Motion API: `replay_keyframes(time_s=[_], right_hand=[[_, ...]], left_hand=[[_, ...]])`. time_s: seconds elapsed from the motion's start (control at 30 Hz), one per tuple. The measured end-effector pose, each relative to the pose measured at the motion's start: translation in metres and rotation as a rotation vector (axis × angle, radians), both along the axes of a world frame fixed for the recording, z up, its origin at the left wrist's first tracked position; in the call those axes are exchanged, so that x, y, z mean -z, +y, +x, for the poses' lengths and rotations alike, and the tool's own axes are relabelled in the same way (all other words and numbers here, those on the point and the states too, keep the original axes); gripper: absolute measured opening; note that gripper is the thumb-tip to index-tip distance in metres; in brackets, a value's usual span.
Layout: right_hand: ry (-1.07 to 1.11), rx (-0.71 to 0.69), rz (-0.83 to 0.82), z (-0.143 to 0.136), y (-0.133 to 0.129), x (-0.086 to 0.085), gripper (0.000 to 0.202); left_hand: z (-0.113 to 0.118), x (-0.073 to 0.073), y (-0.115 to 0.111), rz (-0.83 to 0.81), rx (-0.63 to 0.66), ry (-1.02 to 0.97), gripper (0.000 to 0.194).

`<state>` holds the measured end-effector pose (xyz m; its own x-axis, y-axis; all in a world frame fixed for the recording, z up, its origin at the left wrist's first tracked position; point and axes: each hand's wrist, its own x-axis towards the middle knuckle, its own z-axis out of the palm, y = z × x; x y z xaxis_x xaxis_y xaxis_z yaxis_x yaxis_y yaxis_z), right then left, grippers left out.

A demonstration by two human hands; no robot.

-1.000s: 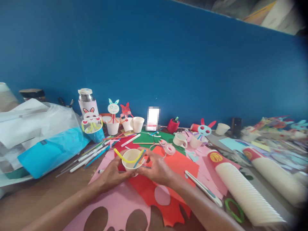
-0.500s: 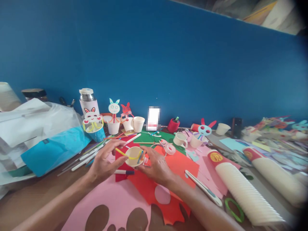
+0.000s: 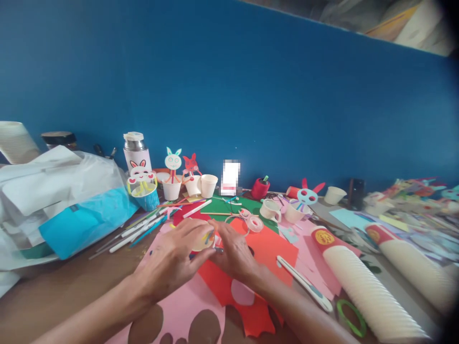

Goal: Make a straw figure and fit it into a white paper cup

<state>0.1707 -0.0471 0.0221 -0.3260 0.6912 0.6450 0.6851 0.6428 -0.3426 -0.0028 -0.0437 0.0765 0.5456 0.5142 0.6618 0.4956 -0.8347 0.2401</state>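
Between my hands is a small white paper cup point(image 3: 199, 245), with yellow and blue strips showing inside its mouth. My right hand point(image 3: 234, 251) is closed on the cup's right side. My left hand point(image 3: 175, 251) curves over the left side and top of the cup, fingers bent and thumb close to the front, covering much of it. A yellow tip point(image 3: 173, 225) pokes out beyond my left fingers. Beneath the hands lie red-orange paper point(image 3: 268, 248) and pink paper point(image 3: 190, 306) with cut-out holes.
Rabbit-face cups, including one wrapped in blue point(image 3: 145, 197), line the back near a flask point(image 3: 135, 148). A utility knife point(image 3: 304, 284), green tape roll point(image 3: 351, 317) and long cup stack point(image 3: 373, 291) lie right. Markers point(image 3: 138, 227) and a plastic bag point(image 3: 96, 167) are left.
My left hand has moved right and over the cup, hiding most of the yellow strip that stuck out to the left. My right hand stays at the cup's right side.
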Motion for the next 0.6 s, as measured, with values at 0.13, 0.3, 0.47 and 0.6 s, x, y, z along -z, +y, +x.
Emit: replay_keyframes(time_s=[0.13,0.3,0.47,0.6], right_hand=[[0.016,0.015,-0.011,-0.002,0.000,0.001,0.046],[0.048,0.013,-0.054,-0.003,-0.001,-0.004,0.045],[0.090,0.007,-0.129,0.000,-0.001,-0.005,0.049],[0.105,0.001,-0.168,0.001,0.000,0.000,0.053]], left_hand=[[0.011,0.006,0.004,-0.181,-0.073,0.005,0.033],[0.020,0.002,0.012,-0.244,-0.048,0.019,0.020],[0.017,0.003,0.016,-0.303,-0.155,0.036,0.011],[0.009,0.005,0.017,-0.324,-0.267,0.072,0.005]])
